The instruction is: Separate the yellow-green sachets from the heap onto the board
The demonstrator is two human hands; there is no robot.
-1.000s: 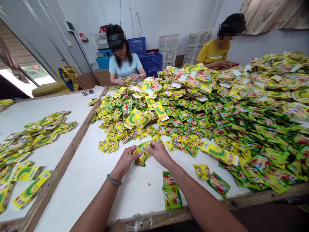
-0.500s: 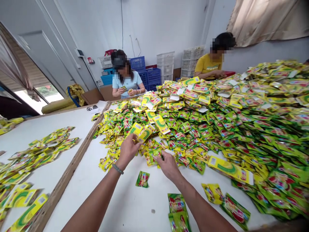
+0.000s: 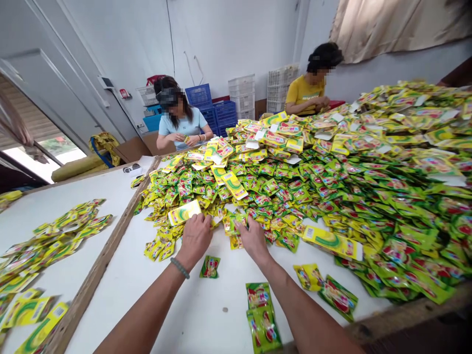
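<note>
My left hand [image 3: 196, 237], with a beaded bracelet on the wrist, is closed on a flat yellow carton [image 3: 183, 212]. The carton tilts up to the left against the heap. To the right, my right hand [image 3: 254, 240] pinches a green candy packet [image 3: 233, 224] at the heap's near edge. A heap of small green and yellow packets [image 3: 271, 187] lies just beyond both hands. A single green packet [image 3: 210, 267] rests on the white table between my forearms. Two joined green packets [image 3: 262, 314] lie by my right forearm.
Yellow cartons [image 3: 233, 184] lie on the heap, and another carton [image 3: 332, 242] is at right. A wooden strip [image 3: 106, 246] divides the table; filled-looking cartons [image 3: 59, 241] lie left of it. Two people sit across, one in a light blue shirt [image 3: 184, 127], one in yellow [image 3: 304, 93].
My left hand has turned palm-down, and its carton has swung to the left with its other face showing. My right hand still pinches at the green packet. The whole view has shifted slightly.
</note>
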